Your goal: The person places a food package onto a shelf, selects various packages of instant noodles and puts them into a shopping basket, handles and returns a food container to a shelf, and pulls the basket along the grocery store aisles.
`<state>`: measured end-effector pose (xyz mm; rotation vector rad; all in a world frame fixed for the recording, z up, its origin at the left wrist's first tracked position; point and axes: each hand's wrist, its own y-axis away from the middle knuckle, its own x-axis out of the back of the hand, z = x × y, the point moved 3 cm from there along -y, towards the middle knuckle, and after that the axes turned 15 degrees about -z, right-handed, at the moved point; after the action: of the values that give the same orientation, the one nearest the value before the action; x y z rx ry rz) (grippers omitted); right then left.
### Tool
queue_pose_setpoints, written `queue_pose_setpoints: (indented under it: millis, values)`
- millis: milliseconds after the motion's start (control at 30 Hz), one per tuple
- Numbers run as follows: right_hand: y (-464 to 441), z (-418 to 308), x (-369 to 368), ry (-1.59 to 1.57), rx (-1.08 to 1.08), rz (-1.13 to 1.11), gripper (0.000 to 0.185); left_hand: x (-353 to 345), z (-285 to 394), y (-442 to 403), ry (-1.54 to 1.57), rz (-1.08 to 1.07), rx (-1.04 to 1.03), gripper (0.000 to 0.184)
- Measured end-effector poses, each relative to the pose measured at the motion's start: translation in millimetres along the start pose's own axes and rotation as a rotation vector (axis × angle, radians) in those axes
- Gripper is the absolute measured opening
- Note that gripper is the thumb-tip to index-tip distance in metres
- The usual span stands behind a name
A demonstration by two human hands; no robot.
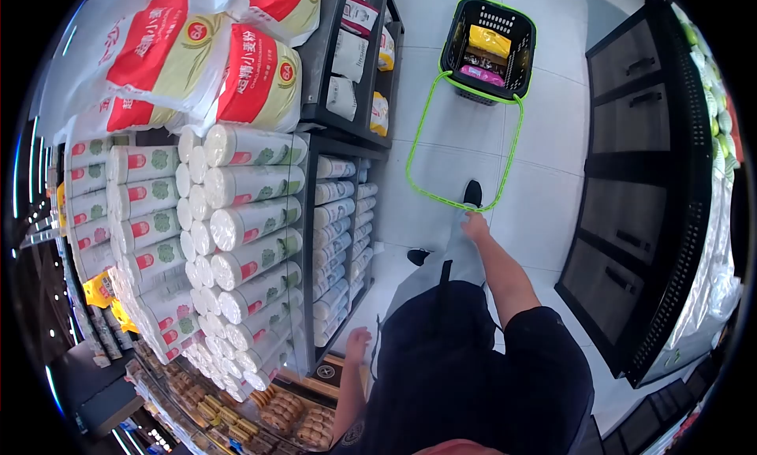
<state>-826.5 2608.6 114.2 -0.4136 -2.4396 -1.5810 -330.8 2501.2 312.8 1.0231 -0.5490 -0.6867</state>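
Note:
My right hand [473,225] is closed around the end of the long green handle [415,143] of a black shopping basket [524,65]. The basket stands on the floor ahead of me, with its handle stretched back to my hand. Inside it lie a yellow packet [490,41], a dark brown pack [482,63] and a pink packet [482,75]. Low at my left side, my left hand [359,343] hangs with loosely bent fingers and nothing in it. It is nearest to the shelf with stacked rolls [331,218].
Large piles of white noodle rolls [252,226] and red-and-white flour bags [256,80] rise on the left. Baked goods [280,412] sit in a display at lower left. A black cabinet with vegetables on top [627,234] lines the right. Pale tiled floor [548,179] runs between.

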Motion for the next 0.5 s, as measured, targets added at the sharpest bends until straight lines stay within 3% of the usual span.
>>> queue_pose_setpoints:
  millis: [67, 100, 167, 200, 267, 300, 367, 400, 467, 500]
  values:
    - [-37.1, -13.1, -15.1, 0.118, 0.246, 0.046, 0.058, -8.1, -32.4, 13.7, -0.14, -0.055, 0.099, 0.026]
    - [-43.4, -17.2, -13.1, 0.114, 0.248, 0.02, 0.058, -12.6, -49.8, 14.4, -0.256, -0.12, 0.147, 0.026]
    - [-59.0, -32.9, -5.5, 0.337, 0.136, -0.067, 0.069, -19.5, -90.4, 17.4, -0.436, -0.323, 0.016, 0.029]
    - [-65.7, -41.4, -2.0, 0.324, 0.154, -0.09, 0.069, -30.2, -79.0, 20.1, -0.443, -0.297, 0.033, 0.029]
    - [-73.4, -29.6, 4.7, 0.361, -0.062, -0.269, 0.077, -68.4, -53.8, 59.0, -0.53, -0.035, 0.156, 0.032]
    - [-77.9, -18.8, 4.0, 0.319, -0.068, -0.349, 0.078, -89.5, -17.3, 69.2, -0.511, -0.007, 0.157, 0.032]
    - [-99.3, -12.5, 25.4, 0.3, -0.046, -0.408, 0.08, -121.4, 47.0, 65.0, -0.129, 0.053, 0.367, 0.031]
    - [-105.0, -7.3, 32.7, 0.262, -0.068, -0.498, 0.081, -118.4, 28.5, 57.4, 0.1, 0.113, 0.328, 0.03]
    - [-96.4, -3.2, 46.3, 0.227, -0.099, -0.594, 0.083, -127.6, 29.8, 49.2, 0.133, 0.145, 0.259, 0.029]
    - [-88.4, -7.0, 56.2, 0.198, -0.013, -0.702, 0.086, -131.5, 38.2, 42.1, 0.144, 0.154, 0.182, 0.029]
